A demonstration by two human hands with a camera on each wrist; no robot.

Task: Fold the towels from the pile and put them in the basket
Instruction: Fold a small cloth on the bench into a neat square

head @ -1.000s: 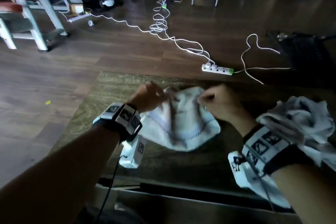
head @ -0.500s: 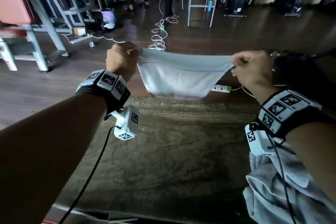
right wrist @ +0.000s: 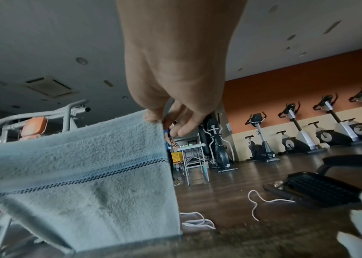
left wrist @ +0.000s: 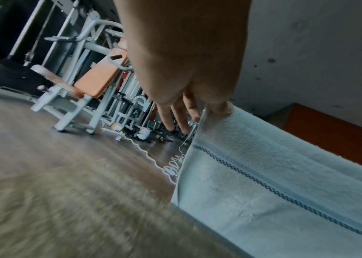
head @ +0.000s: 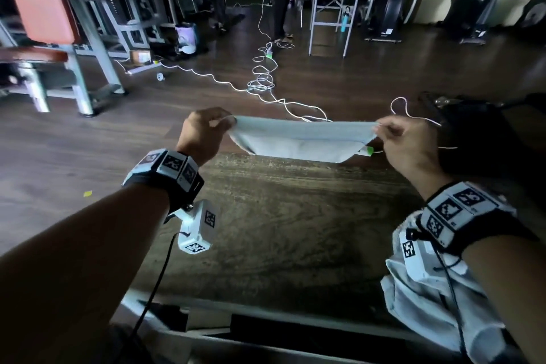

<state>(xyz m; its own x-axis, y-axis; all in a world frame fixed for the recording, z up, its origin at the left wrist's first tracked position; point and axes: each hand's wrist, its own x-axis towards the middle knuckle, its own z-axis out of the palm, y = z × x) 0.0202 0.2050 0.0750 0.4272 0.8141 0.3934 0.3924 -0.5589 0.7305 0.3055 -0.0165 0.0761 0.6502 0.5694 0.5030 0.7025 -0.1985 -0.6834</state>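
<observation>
Pale grey terry towel [head: 298, 139] hung stretched between both hands above the far edge of the table [head: 280, 216], clear of its surface. The left hand [head: 202, 133] pinched one top corner between thumb and forefinger, the other fingers loose; the right hand [head: 404, 142] pinched the opposite corner likewise. Holding the corners well apart kept the top edge taut, so the cloth hung flat and its edges could be aligned, probably for a first fold. The pile [head: 428, 304] of unfolded towels lay at the table's near right, under the right forearm. No basket could be identified with certainty.
</observation>
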